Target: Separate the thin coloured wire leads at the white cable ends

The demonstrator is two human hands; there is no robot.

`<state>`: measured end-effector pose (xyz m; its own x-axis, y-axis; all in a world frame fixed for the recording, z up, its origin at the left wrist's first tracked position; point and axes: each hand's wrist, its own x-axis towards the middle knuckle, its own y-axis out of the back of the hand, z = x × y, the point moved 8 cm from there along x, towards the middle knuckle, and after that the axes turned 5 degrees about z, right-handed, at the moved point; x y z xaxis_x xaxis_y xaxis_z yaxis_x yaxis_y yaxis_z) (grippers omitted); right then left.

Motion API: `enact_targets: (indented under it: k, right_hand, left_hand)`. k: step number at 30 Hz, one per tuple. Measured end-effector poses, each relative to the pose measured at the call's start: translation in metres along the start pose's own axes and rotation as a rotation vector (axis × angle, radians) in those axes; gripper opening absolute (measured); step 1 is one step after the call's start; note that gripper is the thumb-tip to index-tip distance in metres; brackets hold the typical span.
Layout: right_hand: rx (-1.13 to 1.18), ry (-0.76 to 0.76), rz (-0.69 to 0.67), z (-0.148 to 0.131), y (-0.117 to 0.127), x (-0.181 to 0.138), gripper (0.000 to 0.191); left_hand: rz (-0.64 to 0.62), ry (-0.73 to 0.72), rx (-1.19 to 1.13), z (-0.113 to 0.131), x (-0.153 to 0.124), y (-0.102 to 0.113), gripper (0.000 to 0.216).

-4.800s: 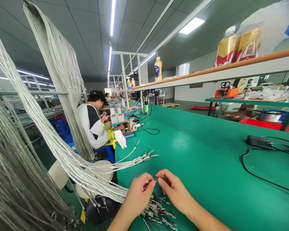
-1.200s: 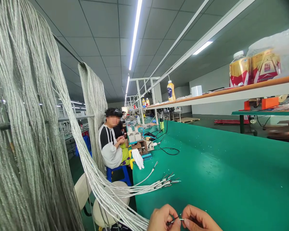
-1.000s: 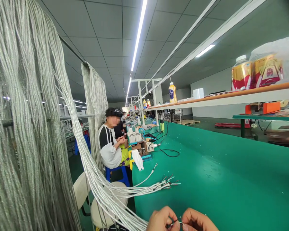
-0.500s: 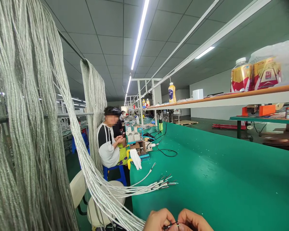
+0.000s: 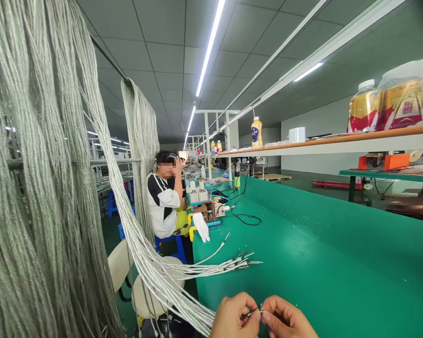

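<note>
At the near edge of the green table (image 5: 338, 263), my left hand (image 5: 235, 315) is closed on the end of a cable, whose thin wires (image 5: 255, 310) show at the fingertips. My right hand (image 5: 285, 317) pinches the tip of those wires from the other side. A bundle of silvery braided cables (image 5: 193, 310) runs down from the left and passes behind my left hand. Further up the table lie several stripped cable ends (image 5: 238, 263), with white and dark wires fanned out. One single cable end (image 5: 226, 237) points away from that bunch.
Long hanks of cable (image 5: 38, 164) hang from a metal rod on the left, above a pale chair (image 5: 121, 265). A seated co-worker (image 5: 165, 202) is beyond them, near a small bench machine (image 5: 207, 209) and a white glove (image 5: 200, 226). A shelf (image 5: 320, 143) with bottles spans the right.
The view has shifted slightly, moving the scene a little to the right. Both my hands keep their pinch on the wires. The co-worker has raised a hand to the head.
</note>
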<state>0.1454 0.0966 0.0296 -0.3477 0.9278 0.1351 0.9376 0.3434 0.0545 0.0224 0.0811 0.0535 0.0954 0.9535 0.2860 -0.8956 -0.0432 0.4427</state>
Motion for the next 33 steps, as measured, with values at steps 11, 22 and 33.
enact_targets:
  k: [11,22,33]
  right_hand:
    - [0.062,0.106,0.108,-0.02,-0.001,-0.01,0.03]
    - [0.484,-0.043,0.136,-0.019,-0.019,-0.005,0.036]
    - [-0.286,0.133,0.524,-0.034,0.013,-0.027,0.017]
  left_hand:
    - [0.005,-0.013,0.013,0.012,-0.009,0.003,0.007]
    - [-0.142,0.012,-0.165,0.015,-0.012,0.006,0.024]
    - [-0.086,-0.048,0.145,0.015,-0.006,-0.001,0.031]
